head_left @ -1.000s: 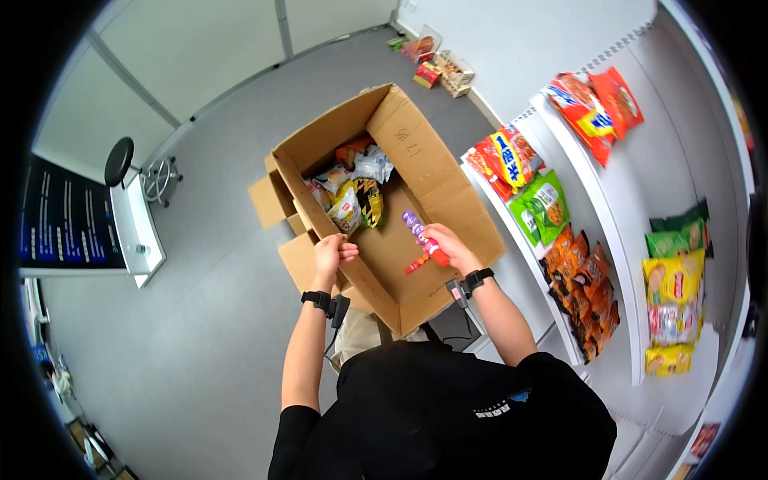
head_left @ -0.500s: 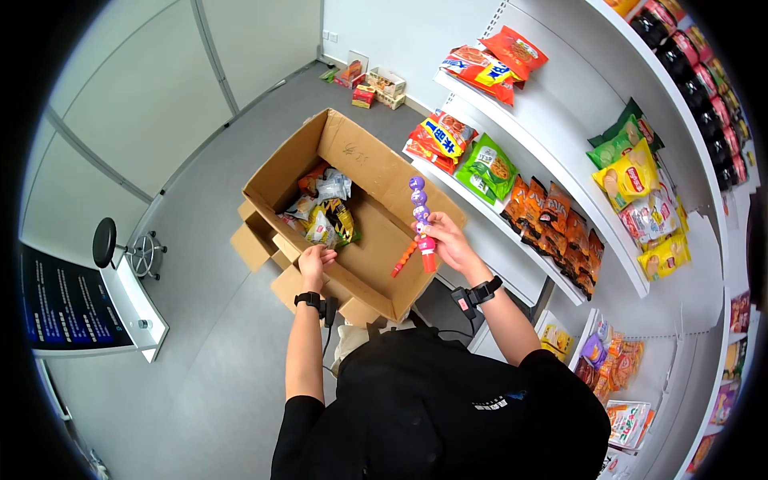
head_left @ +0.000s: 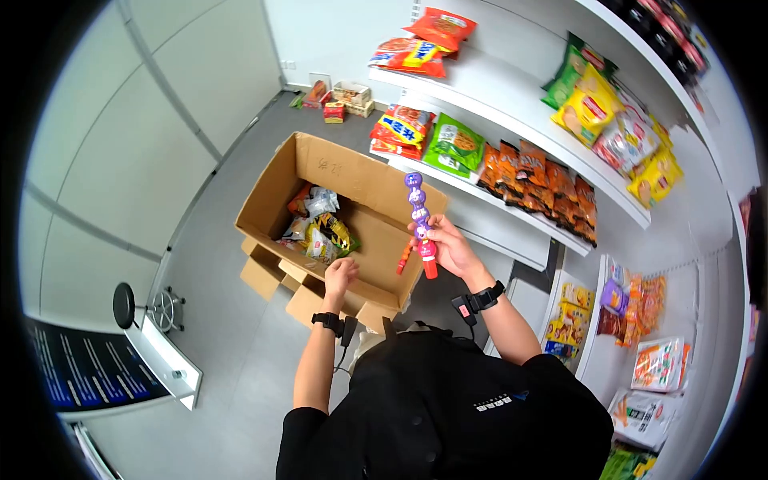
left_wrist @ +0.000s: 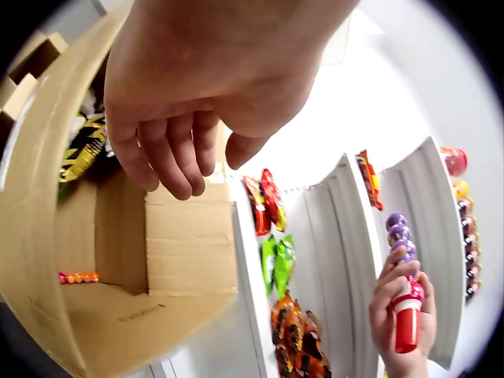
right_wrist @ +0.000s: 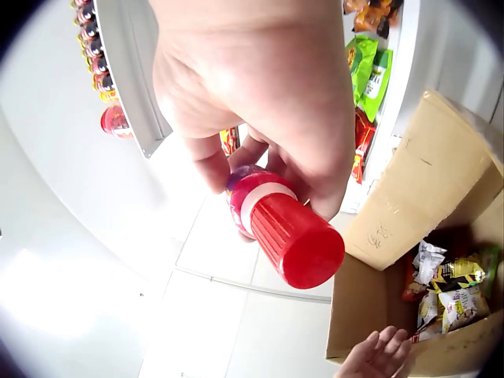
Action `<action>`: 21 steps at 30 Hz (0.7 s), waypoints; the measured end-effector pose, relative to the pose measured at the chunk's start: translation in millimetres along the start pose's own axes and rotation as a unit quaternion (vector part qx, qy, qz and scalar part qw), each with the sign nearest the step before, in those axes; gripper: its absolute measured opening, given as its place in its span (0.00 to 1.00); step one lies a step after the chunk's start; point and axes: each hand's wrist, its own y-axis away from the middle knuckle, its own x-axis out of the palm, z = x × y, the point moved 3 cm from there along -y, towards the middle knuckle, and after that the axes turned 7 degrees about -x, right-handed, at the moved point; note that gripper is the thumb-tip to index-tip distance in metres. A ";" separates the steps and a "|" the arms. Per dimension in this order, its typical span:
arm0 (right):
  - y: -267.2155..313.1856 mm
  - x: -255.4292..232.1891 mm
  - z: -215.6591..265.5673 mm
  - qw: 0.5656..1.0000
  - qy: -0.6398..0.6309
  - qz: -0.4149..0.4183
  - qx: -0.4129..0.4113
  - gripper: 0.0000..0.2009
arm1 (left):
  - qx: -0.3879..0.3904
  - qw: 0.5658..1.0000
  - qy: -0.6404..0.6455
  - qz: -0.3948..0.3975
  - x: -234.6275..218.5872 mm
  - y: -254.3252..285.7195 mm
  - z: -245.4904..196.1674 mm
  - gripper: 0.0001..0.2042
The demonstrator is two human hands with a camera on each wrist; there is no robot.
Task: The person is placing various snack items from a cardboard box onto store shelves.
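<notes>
My right hand (head_left: 450, 249) grips a purple beaded tube with a red cap (head_left: 419, 210), held upright over the right end of the cardboard box (head_left: 364, 172). In the right wrist view the red cap (right_wrist: 303, 242) points toward the camera, with fingers curled round the tube. At the box's near side hangs my left hand (head_left: 342, 276), holding nothing; its fingers are loosely bent in the left wrist view (left_wrist: 181, 118). Snack bags (head_left: 322, 232) lie in the left part of the box, and an orange beaded tube (head_left: 405, 256) with a red end lies in its right part.
Shelves (head_left: 512, 88) to the right carry red, green (head_left: 456, 146), orange-brown (head_left: 544, 188) and yellow snack bags. Lower shelves hold more packets (head_left: 660, 364). Small boxes (head_left: 352, 96) stand on the floor by the wall. A round stool (head_left: 124, 305) is at the left.
The view has turned toward the shelves, so the box appears further left. My right hand has raised the purple tube from low in the box to upright. The left hand's fingers have curled in more.
</notes>
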 end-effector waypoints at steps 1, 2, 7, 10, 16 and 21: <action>10.1 -0.7 4.9 1.000 -0.003 -0.003 -0.012 0.09 | 0.019 0.999 -0.021 0.015 21.8 15.3 -13.5 0.10; 20.1 -3.0 8.2 1.000 -0.005 -0.005 -0.023 0.09 | 0.038 0.998 -0.039 0.029 38.1 23.8 -21.0 0.10; 79.8 -12.7 18.5 0.999 0.007 -0.008 -0.053 0.06 | 0.090 0.985 -0.095 0.116 122.3 86.7 -37.5 0.11; 124.7 -13.6 24.5 0.997 -0.006 -0.031 -0.075 0.07 | 0.115 0.971 -0.103 0.184 165.5 128.2 -25.4 0.11; 226.4 -19.2 36.2 0.982 0.027 -0.108 -0.155 0.10 | 0.110 0.914 -0.214 0.325 222.6 208.4 44.8 0.12; 284.2 -27.2 37.1 0.967 0.045 -0.144 -0.206 0.12 | 0.073 0.882 -0.258 0.387 252.8 263.1 74.2 0.12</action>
